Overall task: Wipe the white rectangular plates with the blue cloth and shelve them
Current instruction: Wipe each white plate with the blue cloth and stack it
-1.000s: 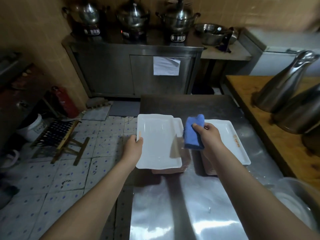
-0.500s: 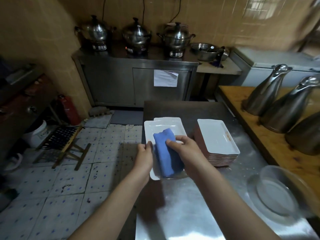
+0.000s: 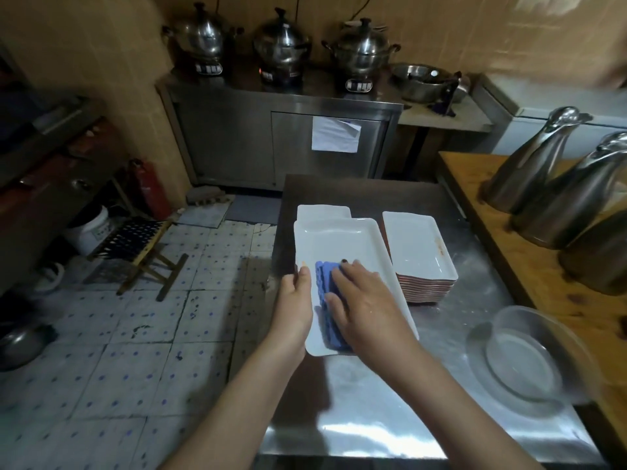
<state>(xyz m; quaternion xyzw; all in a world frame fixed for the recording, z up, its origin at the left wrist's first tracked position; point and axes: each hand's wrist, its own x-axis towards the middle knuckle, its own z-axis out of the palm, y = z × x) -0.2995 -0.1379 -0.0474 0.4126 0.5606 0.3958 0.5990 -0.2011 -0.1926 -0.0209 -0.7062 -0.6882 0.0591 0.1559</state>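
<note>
Pressing blue cloth [image 3: 324, 281] onto white plate [image 3: 339, 242] with right hand [image 3: 366, 310], fingers spread flat. Gripping its left rim in left hand [image 3: 296, 308], thumb over, at edge of steel table [image 3: 373, 401] beside plate stack [image 3: 420, 252].

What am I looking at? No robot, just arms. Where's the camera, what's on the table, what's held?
There is no machine here. A person works with two bare hands, and the one current picture comes from a wide-angle camera on their head, looking forward and down. The left hand grips the near left edge of a white plate. The right hand presses a blue cloth flat onto that plate, fingers fairly straight. All this happens over a steel table. Also on the table are another plate behind the held one, a stack of plates to the right, and a clear bowl near the right edge. Steel jugs stand on the wooden counter further right.
</note>
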